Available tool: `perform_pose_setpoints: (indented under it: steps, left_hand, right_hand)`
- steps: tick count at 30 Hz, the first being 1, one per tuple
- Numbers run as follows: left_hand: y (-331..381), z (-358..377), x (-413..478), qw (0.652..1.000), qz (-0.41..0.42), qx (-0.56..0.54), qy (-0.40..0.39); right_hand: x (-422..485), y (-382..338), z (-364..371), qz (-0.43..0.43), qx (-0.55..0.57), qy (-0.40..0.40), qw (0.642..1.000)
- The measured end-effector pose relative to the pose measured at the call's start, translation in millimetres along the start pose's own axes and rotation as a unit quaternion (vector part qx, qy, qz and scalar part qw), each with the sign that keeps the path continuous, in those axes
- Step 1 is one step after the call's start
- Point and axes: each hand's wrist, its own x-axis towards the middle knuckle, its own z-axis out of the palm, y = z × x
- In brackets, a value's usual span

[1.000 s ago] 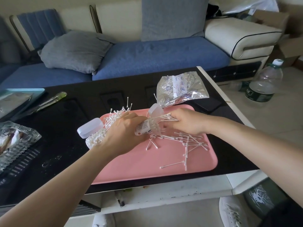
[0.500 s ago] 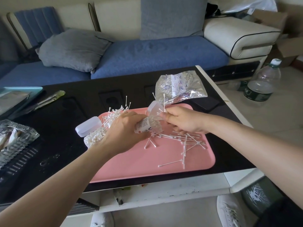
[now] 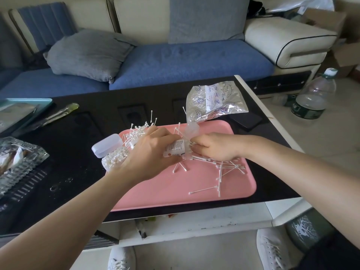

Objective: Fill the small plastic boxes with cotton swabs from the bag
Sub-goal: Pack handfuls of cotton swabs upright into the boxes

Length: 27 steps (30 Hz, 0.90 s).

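Over tray (image 3: 155, 195) | 2 boxes (image 3: 115, 160), 1 bag (image 3: 214, 100) | left fingers (image 3: 165, 135) grip labelled box (image 3: 176, 150) | right fingers (image 3: 197, 146) pinch swabs (image 3: 202, 158)

Two small clear plastic boxes, both with hinged lids flipped open. Held box (image 3: 176, 151) - printed label on its side, tipped on its side above the pink tray (image 3: 175, 191), gripped by left hand (image 3: 150, 154); mouth faces right hand (image 3: 212, 147), whose curled fingers pinch cotton swabs (image 3: 224, 168) against it. Full box (image 3: 115, 161) stands upright at the tray's left edge, packed with white swab tips. More swabs lie scattered on the tray's right half, and a tangled pile (image 3: 139, 131) sits at the far left corner. Bag (image 3: 215, 101) - clear crinkled plastic with a printed label, slumped on the black table (image 3: 78, 133) just behind the tray's far edge.
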Motion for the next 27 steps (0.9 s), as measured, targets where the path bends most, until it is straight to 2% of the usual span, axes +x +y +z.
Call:
perform_pose_setpoints:
  steps: [6,10,13,15,17,19,27]
  left_hand:
    - [3,-1,1,1.0,0.017,0.002,-0.011]
    - [3,0,2,1.0,-0.012,-0.018,-0.02]
    - [1,0,1,0.998,-0.04,-0.032,-0.022]
    - [1,-1,2,0.997,-0.051,-0.047,-0.016]
    - [1,-3,4,0.996,-0.064,-0.058,-0.007]
    - [1,-5,6,0.996,-0.071,-0.061,-0.008]
    - [3,-5,5,0.996,-0.061,-0.07,-0.015]
  right_hand:
    - [-2,-9,0,0.019,-0.001,0.024,1.0]
    - [-5,-5,-6,0.019,0.056,0.078,0.995]
    - [-6,9,-9,0.013,0.043,0.106,0.993]
    - [-8,21,-8,0.012,0.113,0.119,0.986]
    - [-14,24,-9,0.005,0.224,0.121,0.967]
    - [-17,25,-10,-0.001,0.288,0.135,0.948]
    - [-12,21,-9,-0.03,0.2,0.186,0.962]
